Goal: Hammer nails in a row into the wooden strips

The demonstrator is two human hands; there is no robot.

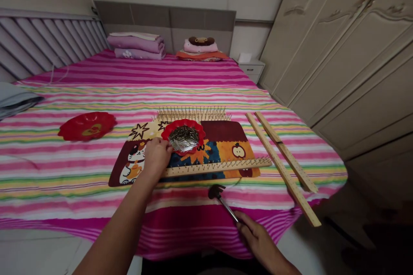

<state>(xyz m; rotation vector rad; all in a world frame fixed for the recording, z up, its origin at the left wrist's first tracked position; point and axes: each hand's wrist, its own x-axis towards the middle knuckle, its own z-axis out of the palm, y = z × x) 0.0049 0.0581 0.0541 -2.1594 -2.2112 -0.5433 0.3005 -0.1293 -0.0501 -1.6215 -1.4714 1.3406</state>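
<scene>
My right hand (254,236) grips the handle of a claw hammer (227,208), its dark head tilted up over the near side of the bed. My left hand (157,154) is at the left rim of a red scalloped bowl (202,135), fingers bunched together; whatever they may hold is too small to make out. Many loose nails (183,137) fill that bowl. Just in front of it, a wooden strip (213,167) lies across a patterned mat (222,133), with a row of nails standing in it, some leaning.
Behind the bowl lie wooden strips bristling with upright nails (193,114). Two more wooden strips (280,159) rest at the right. A red scalloped lid or dish (87,126) sits at left on the striped bedspread (64,172). Folded bedding (137,45) is stacked by the headboard.
</scene>
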